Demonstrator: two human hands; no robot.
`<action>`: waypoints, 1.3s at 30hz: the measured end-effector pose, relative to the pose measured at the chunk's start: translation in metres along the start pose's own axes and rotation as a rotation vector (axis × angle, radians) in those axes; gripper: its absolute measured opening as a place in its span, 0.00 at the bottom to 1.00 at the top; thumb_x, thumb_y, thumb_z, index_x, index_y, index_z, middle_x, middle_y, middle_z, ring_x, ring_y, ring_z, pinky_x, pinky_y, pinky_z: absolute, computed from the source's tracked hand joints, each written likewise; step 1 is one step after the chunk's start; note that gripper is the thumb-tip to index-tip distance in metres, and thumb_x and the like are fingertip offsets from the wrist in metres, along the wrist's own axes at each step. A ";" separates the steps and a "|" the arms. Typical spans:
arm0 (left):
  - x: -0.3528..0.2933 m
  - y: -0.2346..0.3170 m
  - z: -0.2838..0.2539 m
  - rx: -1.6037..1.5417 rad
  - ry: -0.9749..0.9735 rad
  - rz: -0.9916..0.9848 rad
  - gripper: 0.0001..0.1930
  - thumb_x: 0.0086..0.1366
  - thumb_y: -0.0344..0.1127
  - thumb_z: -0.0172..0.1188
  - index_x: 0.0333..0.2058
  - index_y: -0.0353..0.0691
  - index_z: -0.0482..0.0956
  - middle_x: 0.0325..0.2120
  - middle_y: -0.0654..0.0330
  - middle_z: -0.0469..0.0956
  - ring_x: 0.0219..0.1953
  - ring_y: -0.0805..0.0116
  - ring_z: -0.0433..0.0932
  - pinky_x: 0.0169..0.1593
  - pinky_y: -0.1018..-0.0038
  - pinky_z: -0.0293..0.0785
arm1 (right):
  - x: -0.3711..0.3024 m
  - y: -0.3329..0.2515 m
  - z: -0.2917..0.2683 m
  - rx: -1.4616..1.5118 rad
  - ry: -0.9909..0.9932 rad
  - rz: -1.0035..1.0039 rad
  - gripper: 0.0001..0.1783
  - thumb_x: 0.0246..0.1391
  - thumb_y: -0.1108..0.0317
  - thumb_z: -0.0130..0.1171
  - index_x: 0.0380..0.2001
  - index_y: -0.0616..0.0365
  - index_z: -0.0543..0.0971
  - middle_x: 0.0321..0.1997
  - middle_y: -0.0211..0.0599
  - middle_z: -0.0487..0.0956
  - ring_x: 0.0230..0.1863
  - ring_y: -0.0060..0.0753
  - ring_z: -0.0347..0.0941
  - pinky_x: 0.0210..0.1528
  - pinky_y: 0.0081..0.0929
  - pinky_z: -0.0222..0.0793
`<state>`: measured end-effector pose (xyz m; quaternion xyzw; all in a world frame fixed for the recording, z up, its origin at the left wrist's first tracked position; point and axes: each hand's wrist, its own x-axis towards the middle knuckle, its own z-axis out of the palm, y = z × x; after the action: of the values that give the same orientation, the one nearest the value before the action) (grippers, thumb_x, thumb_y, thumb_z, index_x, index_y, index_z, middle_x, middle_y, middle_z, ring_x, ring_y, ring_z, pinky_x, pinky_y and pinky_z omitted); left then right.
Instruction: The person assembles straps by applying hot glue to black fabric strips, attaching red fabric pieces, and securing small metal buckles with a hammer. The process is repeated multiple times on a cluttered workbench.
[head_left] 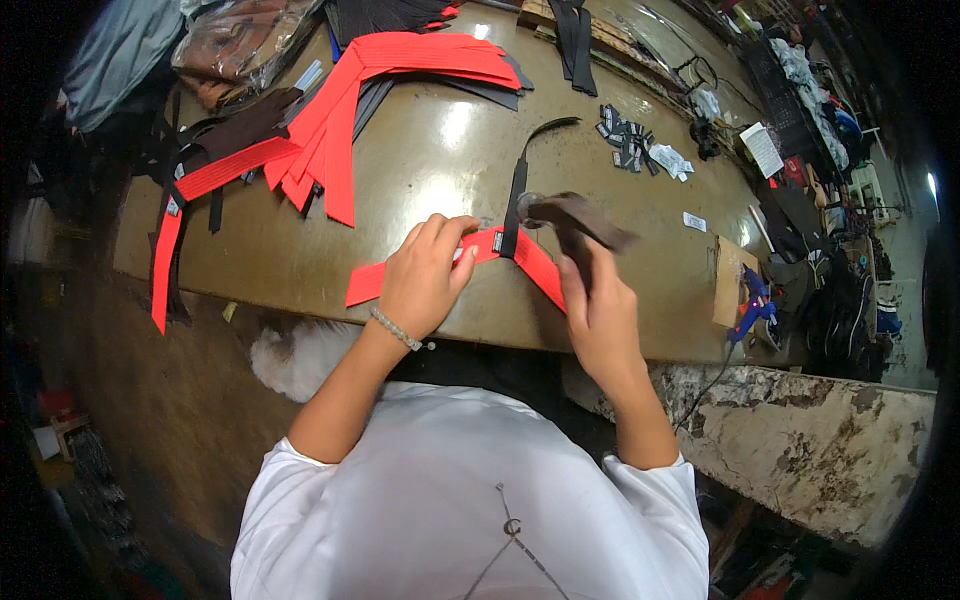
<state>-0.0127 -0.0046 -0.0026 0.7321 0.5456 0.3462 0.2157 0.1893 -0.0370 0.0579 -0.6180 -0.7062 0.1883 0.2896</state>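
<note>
Red strip (484, 244) partly covered by left hand (425, 275), its grip unclear, right hand (605, 310) gripping hammer (575, 222), head blurred

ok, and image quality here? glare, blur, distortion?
Head view: patches of glare on the tabletop; head view: hammer in the right hand looks motion-blurred; head view: fisheye curves the tabletop's near edge, corners go black, small light at far right blown out.

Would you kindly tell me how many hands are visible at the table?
2: the left hand rests on the red strip; the right hand grips a hammer.
</note>
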 end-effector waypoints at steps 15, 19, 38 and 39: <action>-0.005 0.000 0.001 0.067 0.011 0.080 0.14 0.60 0.37 0.65 0.41 0.37 0.78 0.36 0.53 0.73 0.41 0.54 0.75 0.45 0.63 0.73 | -0.005 0.073 -0.029 -0.289 0.362 0.171 0.20 0.61 0.57 0.57 0.50 0.59 0.77 0.43 0.51 0.79 0.44 0.56 0.77 0.44 0.45 0.72; -0.002 0.002 0.001 0.121 -0.028 0.116 0.15 0.58 0.39 0.65 0.42 0.37 0.78 0.37 0.54 0.73 0.41 0.54 0.74 0.45 0.63 0.73 | -0.010 0.121 -0.061 -0.581 0.355 0.445 0.20 0.60 0.58 0.57 0.52 0.55 0.77 0.43 0.47 0.78 0.45 0.53 0.76 0.47 0.43 0.71; -0.025 0.033 0.005 -0.388 -0.242 -0.200 0.16 0.70 0.42 0.55 0.46 0.35 0.77 0.34 0.49 0.82 0.37 0.55 0.83 0.43 0.63 0.76 | 0.027 0.001 0.056 0.804 -0.103 0.308 0.15 0.59 0.57 0.63 0.27 0.58 0.78 0.23 0.23 0.75 0.24 0.15 0.67 0.26 0.21 0.64; -0.028 0.034 0.001 -0.329 -0.267 -0.138 0.15 0.68 0.41 0.56 0.45 0.35 0.78 0.34 0.46 0.81 0.37 0.53 0.82 0.43 0.61 0.76 | 0.027 0.005 0.050 0.800 -0.180 0.409 0.15 0.58 0.58 0.64 0.27 0.59 0.80 0.23 0.24 0.76 0.25 0.15 0.67 0.26 0.20 0.64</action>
<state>0.0057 -0.0415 0.0126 0.6872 0.4974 0.3151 0.4256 0.1595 -0.0046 0.0219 -0.5655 -0.4639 0.5523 0.4000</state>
